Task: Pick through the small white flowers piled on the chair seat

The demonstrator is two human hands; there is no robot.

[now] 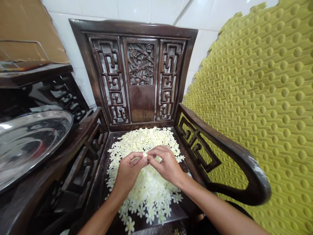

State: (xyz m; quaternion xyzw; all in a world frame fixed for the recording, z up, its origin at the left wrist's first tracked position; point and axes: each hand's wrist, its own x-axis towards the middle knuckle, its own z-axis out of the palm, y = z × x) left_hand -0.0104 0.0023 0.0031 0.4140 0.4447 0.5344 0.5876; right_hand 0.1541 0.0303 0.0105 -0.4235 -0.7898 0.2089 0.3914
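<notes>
A heap of pale yellow-white flowers (149, 189) covers most of the dark wooden chair's seat. Above the heap, my left hand (130, 169) and my right hand (166, 163) meet at the fingertips. Both are closed in a pinch on one small pale flower (145, 154), which sits between them. Only part of this flower shows; the fingers cover the rest. The loose flowers have several petals each and lie spread flat near the front, more thickly piled toward the chair's back.
The carved wooden chair (143, 104) has armrests on both sides. A round shiny metal tray (56, 122) stands at the left. A yellow studded foam mat (264, 98) leans upright at the right. Brown cardboard (29, 26) and white wall tiles (97, 8) are behind.
</notes>
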